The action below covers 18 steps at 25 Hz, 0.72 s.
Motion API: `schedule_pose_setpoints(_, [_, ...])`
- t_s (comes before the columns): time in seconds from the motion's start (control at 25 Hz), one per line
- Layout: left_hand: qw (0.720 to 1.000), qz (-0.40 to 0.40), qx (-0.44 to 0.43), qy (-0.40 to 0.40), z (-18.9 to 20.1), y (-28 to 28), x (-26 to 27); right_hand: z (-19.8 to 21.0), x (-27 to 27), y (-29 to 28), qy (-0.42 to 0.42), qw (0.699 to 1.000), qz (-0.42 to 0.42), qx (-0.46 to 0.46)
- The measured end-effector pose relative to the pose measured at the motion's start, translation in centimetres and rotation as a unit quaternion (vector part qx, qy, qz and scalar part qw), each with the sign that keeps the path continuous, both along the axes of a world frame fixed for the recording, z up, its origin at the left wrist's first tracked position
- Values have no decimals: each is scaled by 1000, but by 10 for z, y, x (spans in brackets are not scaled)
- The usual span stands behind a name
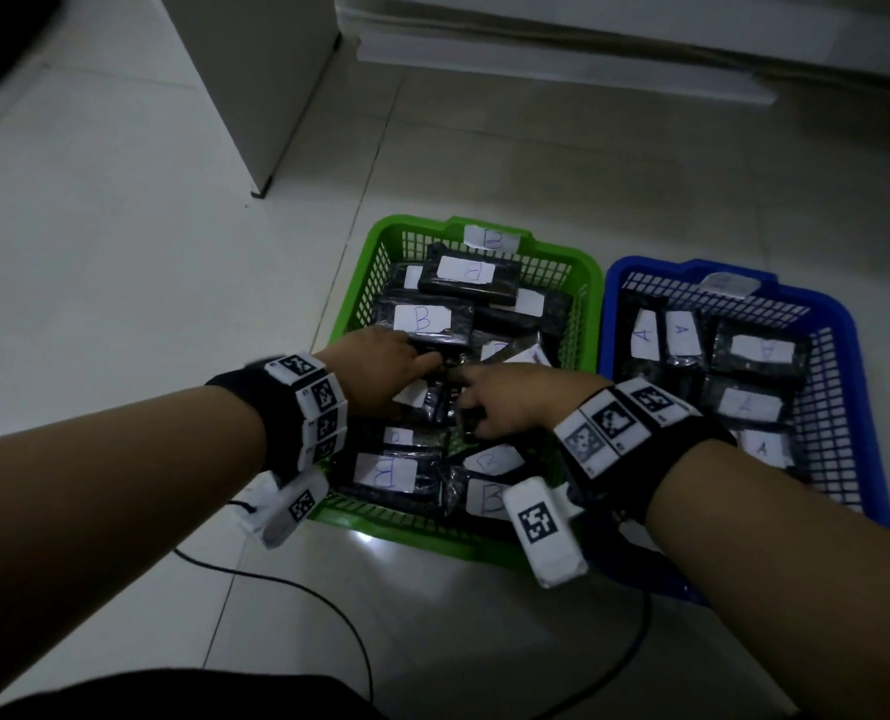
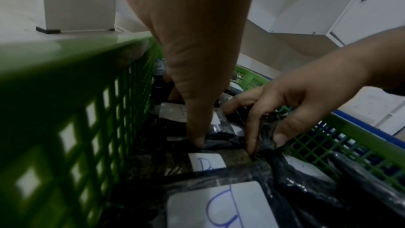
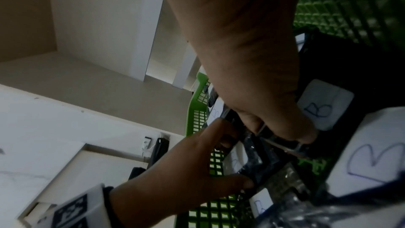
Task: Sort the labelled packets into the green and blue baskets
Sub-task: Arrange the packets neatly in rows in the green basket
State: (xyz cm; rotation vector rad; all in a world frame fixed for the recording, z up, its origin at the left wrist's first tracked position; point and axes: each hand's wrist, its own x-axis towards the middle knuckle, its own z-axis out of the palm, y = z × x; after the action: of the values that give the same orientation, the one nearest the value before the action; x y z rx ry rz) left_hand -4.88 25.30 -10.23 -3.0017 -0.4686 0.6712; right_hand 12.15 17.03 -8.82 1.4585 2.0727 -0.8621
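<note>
packets in black plastic wrap with white labels fill two baskets that stand side by side on the tiled floor: those marked b lie heaped in the green basket, those marked a in the blue basket just to its right. both forearms reach forward and down into the middle of the green basket, wrists close together, each wearing a black band with square coded tags. the left hand lies palm down with its fingers pointing toward the right hand, and in the left wrist view its thumb presses down on the edge of a dark packet while the other fingers are hidden beneath the palm. the right hand has its fingers curled, and the left wrist view shows its fingertips pinching crinkled black wrap. the right wrist view shows both hands closed on the same dark wrapped bundle, though which packet it belongs to is hard to make out in the dim light. labels under the hands are covered or turned away, so their letters cannot be read. a paper tag marked b sits on the far rim of the green basket; the tag on the blue basket's far rim is too blurred to read. a black cable loops over the floor near the person.
</note>
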Motion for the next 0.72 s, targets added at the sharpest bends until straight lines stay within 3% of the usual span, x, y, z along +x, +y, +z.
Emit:
schedule_pose_setpoints(0.4, [996, 75, 47, 19, 8, -6, 13, -7, 3, -10, -3, 996, -40, 78])
schedule_pose_setpoints(0.48, [996, 81, 23, 12, 8, -5, 10, -5, 7, -8, 28, 996, -35, 79])
schedule_pose_setpoints(0.72, [990, 118, -58, 51, 8, -6, 9, 0, -4, -6, 140, 979, -146, 36])
